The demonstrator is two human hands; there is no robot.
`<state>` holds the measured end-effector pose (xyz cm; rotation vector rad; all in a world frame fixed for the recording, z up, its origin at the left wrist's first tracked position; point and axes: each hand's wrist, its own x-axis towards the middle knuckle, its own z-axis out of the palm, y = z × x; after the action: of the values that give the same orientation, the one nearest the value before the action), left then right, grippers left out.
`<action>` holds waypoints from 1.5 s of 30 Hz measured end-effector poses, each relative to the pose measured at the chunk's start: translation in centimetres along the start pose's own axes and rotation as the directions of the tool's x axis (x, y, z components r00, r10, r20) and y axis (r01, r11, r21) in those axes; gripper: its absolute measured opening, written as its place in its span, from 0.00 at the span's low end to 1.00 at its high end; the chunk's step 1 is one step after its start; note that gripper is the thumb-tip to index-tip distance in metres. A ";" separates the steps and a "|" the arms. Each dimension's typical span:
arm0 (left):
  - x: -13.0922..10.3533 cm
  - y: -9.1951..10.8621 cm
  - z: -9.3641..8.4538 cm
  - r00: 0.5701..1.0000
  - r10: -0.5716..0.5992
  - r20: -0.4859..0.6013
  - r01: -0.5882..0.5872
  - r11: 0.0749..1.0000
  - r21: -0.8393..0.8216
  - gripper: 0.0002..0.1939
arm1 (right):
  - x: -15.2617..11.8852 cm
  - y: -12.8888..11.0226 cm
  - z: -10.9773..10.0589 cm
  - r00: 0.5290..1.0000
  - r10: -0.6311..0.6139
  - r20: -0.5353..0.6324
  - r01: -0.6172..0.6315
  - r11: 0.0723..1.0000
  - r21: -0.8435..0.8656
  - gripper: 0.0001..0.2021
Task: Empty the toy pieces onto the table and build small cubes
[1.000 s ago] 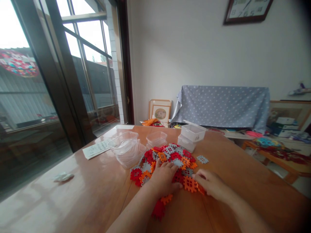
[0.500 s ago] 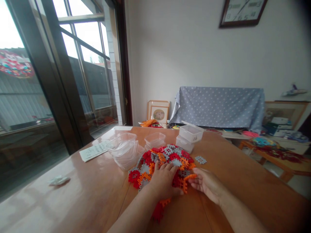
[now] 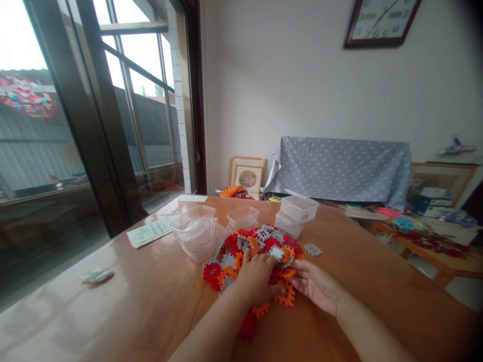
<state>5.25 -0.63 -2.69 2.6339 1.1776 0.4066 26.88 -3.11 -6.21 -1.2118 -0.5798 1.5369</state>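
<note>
Our L hand [image 3: 258, 275] (head cam) lies spread palm-down on the notched-pc pile [image 3: 269, 245]; our R hand [image 3: 311, 282], half-curled, is at its right edge, grip unclear. Since ½ s ago R's moved inward, so pile's prob. tighter. Clock [image 3: 383, 20] high above R: 6, 5, 4; paper [image 3: 149, 234] left of L: illegible.

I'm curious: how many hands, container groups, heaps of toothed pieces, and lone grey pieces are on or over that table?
Left hand and right hand: 2 hands
Left clear tubs, middle clear tubs, white boxes: 3 container groups
Heap of toothed pieces: 1
Lone grey piece: 1
Total: 7
</note>
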 end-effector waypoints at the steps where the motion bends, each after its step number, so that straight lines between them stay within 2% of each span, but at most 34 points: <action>1: 0.0 0.0 -0.1 1.000 -0.002 0.002 0.002 1.000 0.002 0.36 | 0.0 0.1 0.3 1.000 0.008 0.003 -0.008 1.000 -0.003 0.07; 4: -0.1 0.2 -0.4 1.000 -0.003 -0.002 0.003 1.000 -0.005 0.31 | 0.1 0.6 1.3 1.000 -0.005 -0.003 0.005 1.000 0.003 0.07; 7: -0.3 0.4 -0.9 1.000 0.004 -0.026 -0.005 0.999 -0.034 0.28 | 0.0 0.6 2.3 0.996 -0.090 0.001 0.090 0.996 -0.013 0.09; 12: -0.4 0.5 -1.5 0.991 -0.022 -0.133 0.009 0.996 -0.093 0.29 | 0.0 -0.7 4.3 0.983 -0.170 0.065 0.172 0.985 -0.027 0.11; 16: -0.3 -0.5 -2.0 0.973 -0.110 -0.203 0.079 0.985 -0.152 0.32 | -0.1 -2.1 6.8 0.974 -0.187 0.130 0.189 0.982 -0.006 0.10; 20: 0.0 -1.6 -2.4 0.947 -0.255 -0.194 0.221 0.958 -0.183 0.25 | 0.1 -3.1 8.1 0.956 -0.220 0.195 0.228 0.973 -0.023 0.16; 23: 0.1 -2.1 -2.5 0.897 -0.363 -0.252 0.334 0.930 -0.154 0.26 | 1.4 -3.7 6.4 0.931 -0.360 0.056 0.364 0.922 -0.130 0.18; 24: 0.1 -2.1 -2.5 0.884 -0.373 -0.283 0.346 0.928 -0.141 0.28 | 2.1 -4.0 5.2 0.901 -0.433 -0.028 0.415 0.879 -0.235 0.17; 25: 0.1 -2.1 -2.4 0.878 -0.366 -0.308 0.343 0.930 -0.130 0.30 | 2.8 -4.2 3.9 0.857 -0.501 -0.118 0.431 0.824 -0.368 0.17; 26: 0.1 -2.0 -2.4 0.880 -0.350 -0.322 0.329 0.937 -0.120 0.30 | 3.5 -4.5 2.4 0.830 -0.527 -0.181 0.417 0.803 -0.427 0.19; 28: -0.1 -1.6 -2.4 0.901 -0.299 -0.314 0.280 0.954 -0.105 0.28 | 4.7 -5.2 -0.5 0.779 -0.563 -0.276 0.374 0.770 -0.517 0.23; 30: -0.3 -1.0 -2.6 0.935 -0.228 -0.272 0.209 0.973 -0.096 0.26 | 5.6 -5.6 -3.0 0.740 -0.592 -0.319 0.313 0.723 -0.615 0.27; 33: -0.7 0.0 -2.7 0.977 -0.110 -0.183 0.095 0.991 -0.092 0.31 | 6.3 -5.7 -5.1 0.741 -0.604 -0.294 0.227 0.637 -0.737 0.37; 35: -0.8 0.5 -2.5 0.991 -0.066 -0.114 0.057 0.995 -0.081 0.38 | 6.7 -5.3 -5.3 0.760 -0.599 -0.251 0.199 0.583 -0.788 0.41; 37: -0.8 0.6 -2.2 0.997 -0.055 -0.059 0.051 0.996 -0.068 0.42 | 7.0 -4.8 -4.9 0.778 -0.594 -0.207 0.198 0.544 -0.816 0.40; 41: -0.5 0.1 -1.5 0.995 -0.084 -0.044 0.081 0.995 -0.059 0.46 | 7.4 -3.7 -3.5 0.806 -0.579 -0.127 0.233 0.507 -0.830 0.30; 45: -0.3 -0.3 -1.3 0.995 -0.088 -0.036 0.086 0.995 -0.052 0.44 | 7.6 -3.3 -2.8 0.813 -0.575 -0.099 0.265 0.515 -0.815 0.18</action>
<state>4.37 -0.55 -1.62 2.5324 1.2715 0.4666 31.24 4.32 -7.49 -1.7711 -1.2704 0.5545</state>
